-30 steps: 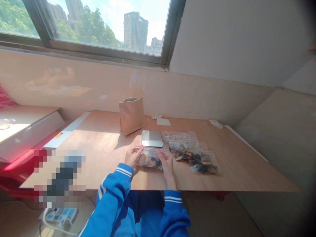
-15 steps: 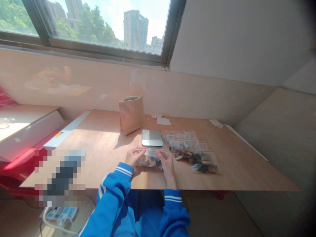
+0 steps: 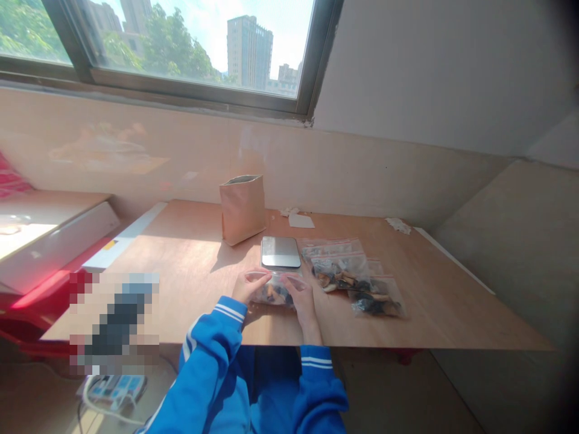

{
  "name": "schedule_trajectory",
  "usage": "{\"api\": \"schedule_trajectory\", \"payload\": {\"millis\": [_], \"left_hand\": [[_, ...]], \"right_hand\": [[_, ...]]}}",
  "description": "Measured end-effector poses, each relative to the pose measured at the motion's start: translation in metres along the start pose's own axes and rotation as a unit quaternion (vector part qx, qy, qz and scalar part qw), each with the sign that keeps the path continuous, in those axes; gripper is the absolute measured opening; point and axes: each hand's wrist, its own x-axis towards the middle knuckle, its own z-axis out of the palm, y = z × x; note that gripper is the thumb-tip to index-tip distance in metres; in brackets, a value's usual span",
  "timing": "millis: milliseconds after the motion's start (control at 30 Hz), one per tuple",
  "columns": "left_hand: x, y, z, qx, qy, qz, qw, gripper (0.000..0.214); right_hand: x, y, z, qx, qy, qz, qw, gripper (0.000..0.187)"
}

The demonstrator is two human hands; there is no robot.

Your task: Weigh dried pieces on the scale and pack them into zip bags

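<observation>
Sunlit room with a big window [image 3: 181, 42], and a plywood worktop [image 3: 181, 265] pushed up against the wall under it. Both hands are on a small zip bag [image 3: 275, 292] of dark dried bits. It's lying flat at the near edge of the worktop, just in front of a little kitchen scale [image 3: 280, 252].

Compared with a second ago, not much has moved. The left hand [image 3: 246, 289] and right hand [image 3: 301, 299] have crept a bit closer together along the bag's top strip, and the bag looks slightly more bunched between them. It hasn't left its spot. The fingers [image 3: 257, 278] of both hands are pinching that top edge. I honestly can't tell if the seal is closed.

Two more filled zip bags [image 3: 344, 265] sit just to the right, overlapping. A kraft paper pouch [image 3: 243, 208] stands open behind the scale.
</observation>
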Motion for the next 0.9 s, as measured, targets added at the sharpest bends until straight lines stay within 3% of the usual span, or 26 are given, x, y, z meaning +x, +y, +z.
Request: {"api": "schedule_trajectory", "payload": {"millis": [367, 600, 900], "left_hand": [[-0.001, 0.0, 0.001, 0.018, 0.004, -0.001, 1.0, 0.032], [-0.002, 0.004, 0.003, 0.031, -0.022, 0.028, 0.999, 0.03], [-0.001, -0.002, 0.001, 0.03, 0.008, 0.049, 0.998, 0.028]], "right_hand": [[-0.002, -0.004, 0.007, -0.009, 0.021, -0.017, 1.0, 0.025], [-0.004, -0.008, 0.015, 0.001, -0.021, -0.028, 0.999, 0.021], [-0.008, -0.017, 0.03, 0.009, 0.035, -0.035, 0.999, 0.02]]}}
